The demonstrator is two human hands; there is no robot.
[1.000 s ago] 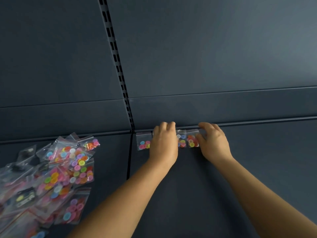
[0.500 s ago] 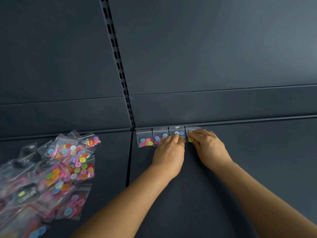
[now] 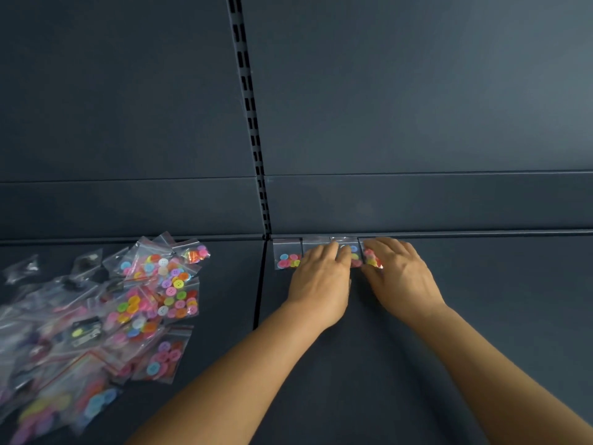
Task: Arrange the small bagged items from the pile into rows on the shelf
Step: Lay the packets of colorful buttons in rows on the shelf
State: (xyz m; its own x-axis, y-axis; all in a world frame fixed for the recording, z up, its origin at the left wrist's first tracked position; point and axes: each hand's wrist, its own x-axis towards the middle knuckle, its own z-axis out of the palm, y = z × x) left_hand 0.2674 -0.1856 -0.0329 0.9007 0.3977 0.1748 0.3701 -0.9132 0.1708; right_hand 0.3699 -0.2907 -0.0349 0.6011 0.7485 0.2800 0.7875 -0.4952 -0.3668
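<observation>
row of bags (image 3: 327, 252) – four side by side, tops against the shelf's back edge, we judge so the line stays straight | left hand (image 3: 319, 281) and right hand (image 3: 401, 277) – fingers flat, pressing bags, gripping nothing | pile (image 3: 106, 316) well left on shelf (image 3: 497, 316), still to sort

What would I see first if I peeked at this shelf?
First, the pile of clear bags full of bright buttons, heaped at the shelf's left. Then the short row of button bags against the back edge, with the left hand and right hand resting on it.
</observation>
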